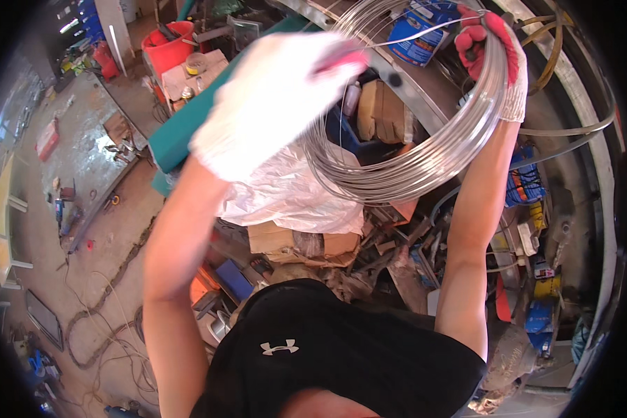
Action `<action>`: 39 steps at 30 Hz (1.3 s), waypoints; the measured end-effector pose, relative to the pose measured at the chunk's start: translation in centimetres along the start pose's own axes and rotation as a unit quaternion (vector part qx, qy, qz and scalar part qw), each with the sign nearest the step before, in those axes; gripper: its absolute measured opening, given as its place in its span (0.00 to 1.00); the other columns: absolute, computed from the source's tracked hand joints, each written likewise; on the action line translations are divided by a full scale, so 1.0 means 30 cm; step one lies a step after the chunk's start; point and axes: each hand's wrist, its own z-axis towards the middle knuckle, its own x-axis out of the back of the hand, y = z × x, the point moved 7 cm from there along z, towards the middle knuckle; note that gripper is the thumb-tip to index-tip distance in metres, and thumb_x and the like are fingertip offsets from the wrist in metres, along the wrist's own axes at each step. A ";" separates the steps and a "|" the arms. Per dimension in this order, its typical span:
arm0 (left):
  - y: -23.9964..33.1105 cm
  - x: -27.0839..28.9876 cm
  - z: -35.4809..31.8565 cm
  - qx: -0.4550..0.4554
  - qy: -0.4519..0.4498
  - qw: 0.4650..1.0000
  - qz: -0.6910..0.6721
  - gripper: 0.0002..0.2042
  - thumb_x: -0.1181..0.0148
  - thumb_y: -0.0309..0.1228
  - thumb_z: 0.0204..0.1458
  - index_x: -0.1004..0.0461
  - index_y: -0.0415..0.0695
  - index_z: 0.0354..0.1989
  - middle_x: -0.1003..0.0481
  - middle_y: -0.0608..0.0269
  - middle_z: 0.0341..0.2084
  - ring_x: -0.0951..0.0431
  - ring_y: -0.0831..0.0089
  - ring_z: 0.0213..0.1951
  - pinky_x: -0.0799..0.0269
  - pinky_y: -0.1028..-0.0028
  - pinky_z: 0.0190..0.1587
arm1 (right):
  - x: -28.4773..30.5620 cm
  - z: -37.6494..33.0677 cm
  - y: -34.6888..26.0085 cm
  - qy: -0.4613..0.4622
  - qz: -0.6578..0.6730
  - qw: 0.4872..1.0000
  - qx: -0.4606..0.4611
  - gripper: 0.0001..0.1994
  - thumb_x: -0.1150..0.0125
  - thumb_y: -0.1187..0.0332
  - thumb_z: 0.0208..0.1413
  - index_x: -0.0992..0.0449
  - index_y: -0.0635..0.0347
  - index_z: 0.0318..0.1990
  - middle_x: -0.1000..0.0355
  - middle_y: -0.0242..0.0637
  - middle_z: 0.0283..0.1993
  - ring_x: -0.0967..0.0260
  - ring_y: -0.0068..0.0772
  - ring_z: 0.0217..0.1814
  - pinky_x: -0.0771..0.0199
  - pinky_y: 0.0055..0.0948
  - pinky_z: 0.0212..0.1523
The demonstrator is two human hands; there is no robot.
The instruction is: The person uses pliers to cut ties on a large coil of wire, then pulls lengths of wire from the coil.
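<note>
A large coil of silvery metal wire [425, 171] hangs in front of me at the upper right. My right hand [505, 63], in a white glove with a red palm, is closed around the coil's right side. From there a single strand of wire [425, 33] stretches left to my left hand [275, 90]. That hand, gloved alike, is blurred by motion, and its fingers look closed on the strand. A white plastic sheet [292, 195] lies below the coil, over a cardboard box [268, 244].
A teal roll [174, 143] lies beneath my left forearm, near a red bucket [177, 59]. A blue container [418, 49] stands behind the coil. Tools and scraps crowd both sides of my body. At left are a metal sheet [80, 125] and loose cables [111, 334] on the floor.
</note>
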 end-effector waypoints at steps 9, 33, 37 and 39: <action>-0.691 0.336 -1.208 0.230 -0.269 0.790 0.500 0.09 0.42 0.41 0.58 0.26 0.49 0.35 0.21 0.57 0.22 0.18 0.57 0.27 0.25 0.58 0.28 | 0.025 -0.084 0.585 -0.002 0.268 0.961 -0.066 0.31 0.39 0.64 0.57 0.37 0.80 0.62 0.34 0.31 0.28 0.39 0.24 0.22 0.35 0.27 0.27; -0.308 0.420 -2.686 0.507 -0.344 0.633 0.472 0.04 0.38 0.32 0.45 0.16 0.54 0.26 0.19 0.61 0.28 0.18 0.62 0.38 0.27 0.60 0.43 | -0.018 -0.280 0.855 -0.060 0.139 0.961 -0.231 0.23 0.41 0.65 0.56 0.29 0.79 0.52 0.31 0.29 0.26 0.36 0.21 0.23 0.34 0.28 0.28; -0.426 0.353 -2.672 0.553 -0.427 0.573 0.429 0.07 0.36 0.35 0.42 0.15 0.52 0.29 0.17 0.58 0.31 0.16 0.58 0.36 0.24 0.61 0.42 | 0.254 -0.297 1.238 -0.009 -0.085 0.944 -0.320 0.21 0.38 0.64 0.55 0.27 0.76 0.48 0.23 0.41 0.34 0.25 0.28 0.27 0.26 0.27 0.29; -0.483 0.281 -2.487 0.584 -0.466 0.556 0.365 0.11 0.36 0.39 0.41 0.14 0.52 0.31 0.17 0.55 0.33 0.16 0.55 0.38 0.21 0.60 0.42 | 0.316 -0.340 1.342 0.054 -0.111 0.932 -0.342 0.17 0.36 0.67 0.54 0.25 0.75 0.45 0.22 0.43 0.36 0.24 0.31 0.26 0.23 0.29 0.27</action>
